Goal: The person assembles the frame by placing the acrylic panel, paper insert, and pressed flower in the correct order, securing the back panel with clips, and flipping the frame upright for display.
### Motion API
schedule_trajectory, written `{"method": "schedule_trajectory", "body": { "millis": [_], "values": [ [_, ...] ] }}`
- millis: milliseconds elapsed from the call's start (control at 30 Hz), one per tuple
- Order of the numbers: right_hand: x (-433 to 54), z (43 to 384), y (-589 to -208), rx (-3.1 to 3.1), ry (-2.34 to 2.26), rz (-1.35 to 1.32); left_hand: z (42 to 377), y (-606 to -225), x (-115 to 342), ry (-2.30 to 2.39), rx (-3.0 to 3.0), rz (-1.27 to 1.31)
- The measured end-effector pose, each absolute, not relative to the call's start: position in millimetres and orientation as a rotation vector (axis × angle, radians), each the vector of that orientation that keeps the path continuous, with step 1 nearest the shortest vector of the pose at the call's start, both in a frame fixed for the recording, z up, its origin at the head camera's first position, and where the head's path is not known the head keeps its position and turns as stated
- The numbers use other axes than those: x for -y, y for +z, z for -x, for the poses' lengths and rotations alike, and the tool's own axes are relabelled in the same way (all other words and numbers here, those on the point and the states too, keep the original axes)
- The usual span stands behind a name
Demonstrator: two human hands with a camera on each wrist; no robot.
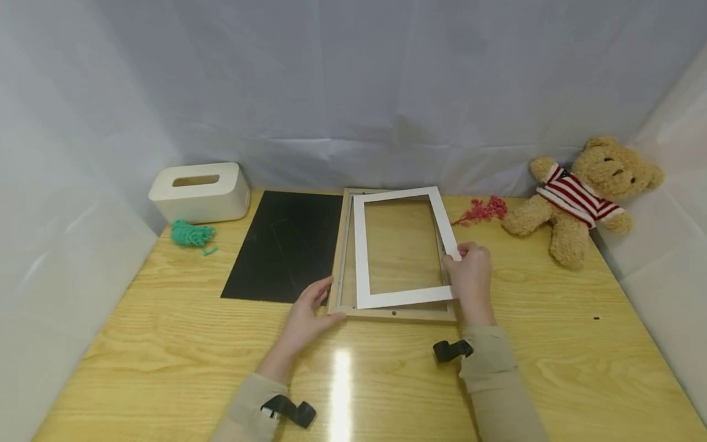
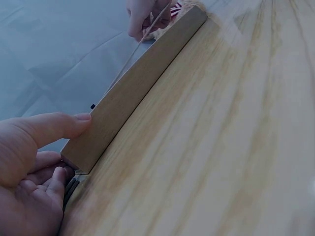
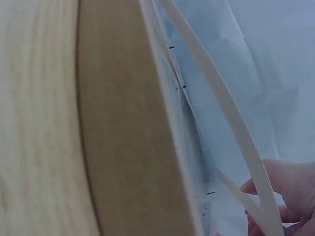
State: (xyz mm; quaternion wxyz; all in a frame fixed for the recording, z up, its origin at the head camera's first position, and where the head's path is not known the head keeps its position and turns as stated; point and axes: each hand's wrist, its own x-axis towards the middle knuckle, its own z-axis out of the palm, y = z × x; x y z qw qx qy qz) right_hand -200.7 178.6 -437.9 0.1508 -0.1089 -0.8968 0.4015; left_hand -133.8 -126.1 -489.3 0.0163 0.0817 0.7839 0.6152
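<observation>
A light wooden picture frame point(image 1: 375, 314) lies flat on the table, its inner ledge and small dark fasteners facing up. My left hand point(image 1: 304, 314) holds its near left corner; in the left wrist view the thumb presses the outer side of the frame point(image 2: 138, 88), with the fingers curled round the corner. Over the frame sits a white rectangular mat point(image 1: 361, 258), slightly turned. My right hand point(image 1: 474, 276) pinches the mat's right edge between thumb and fingers. That edge of the mat point(image 3: 231, 113) is raised and bowed above the frame in the right wrist view.
A black backing board point(image 1: 287, 245) lies left of the frame. Further left are a white tissue box point(image 1: 201, 199) and green yarn point(image 1: 190, 234). Pink dried flowers point(image 1: 483, 210) and a teddy bear point(image 1: 585, 190) in a striped shirt are at the right, before the white cloth backdrop point(image 1: 359, 92).
</observation>
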Motion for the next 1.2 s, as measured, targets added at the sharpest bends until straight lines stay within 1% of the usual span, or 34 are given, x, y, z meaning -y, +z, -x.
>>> {"method": "schedule_trajectory", "body": {
  "millis": [100, 267, 567, 800, 1033, 1200],
  "values": [
    [-179, 201, -437, 2.577, 1.147, 0.313, 133, -489, 126, 1.917, -2.445, -0.279],
    [-179, 201, -438, 2.593, 1.173, 0.305, 131, -491, 127, 1.939, -2.497, -0.406],
    [-179, 202, -436, 2.541, 1.207, 0.325, 132, -487, 127, 1.908, -2.417, -0.247],
    [-174, 203, -436, 2.487, 1.175, 0.302, 123, -457, 122, 1.879, -2.407, -0.227],
    [-169, 201, -442, 2.507, 1.204, 0.321, 132, -484, 126, 1.88, -2.419, -0.217],
    [-167, 199, -444, 2.521, 1.233, 0.34, 133, -487, 127, 1.895, -2.434, -0.243]
  ]
}}
